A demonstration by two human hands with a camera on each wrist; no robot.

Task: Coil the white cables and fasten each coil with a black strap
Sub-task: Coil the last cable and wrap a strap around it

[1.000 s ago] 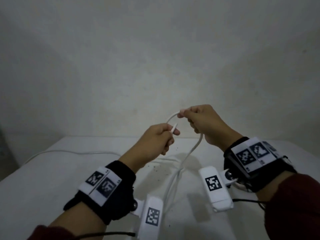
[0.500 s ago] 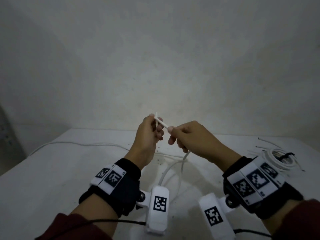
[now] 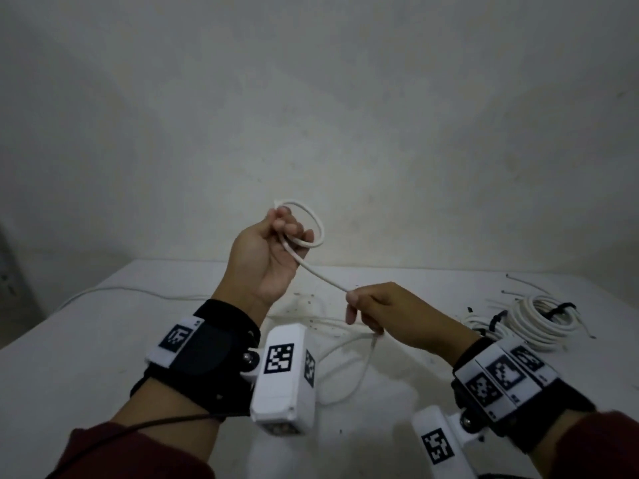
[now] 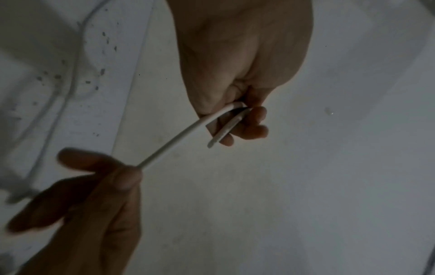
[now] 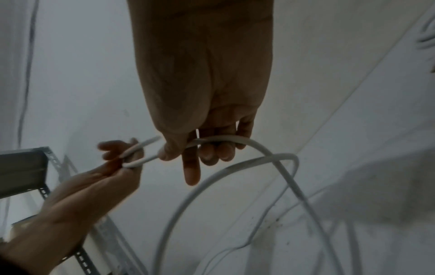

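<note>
High above the table, my left hand (image 3: 281,236) grips a small loop of the white cable (image 3: 313,216) formed at its end. From the loop the cable runs down and right in a taut line to my right hand (image 3: 361,307), which pinches it between thumb and fingers. In the left wrist view the cable end (image 4: 223,128) curls past my left fingers. The right wrist view shows the cable (image 5: 219,140) bent over my right hand's fingers, then falling in a big slack arc (image 5: 235,167). More slack (image 3: 345,371) lies on the white table (image 3: 86,357).
A finished coil of white cable (image 3: 543,321) bound with a black strap (image 3: 560,310) lies at the table's right, with thin loose wire ends behind it. Another white cable (image 3: 121,290) runs along the far left. A metal rack (image 5: 25,165) stands off to the left.
The hands, close together around the cable end before, have drawn apart. My left hand rose with a small loop in it; my right hand slid down and right along the cable.
</note>
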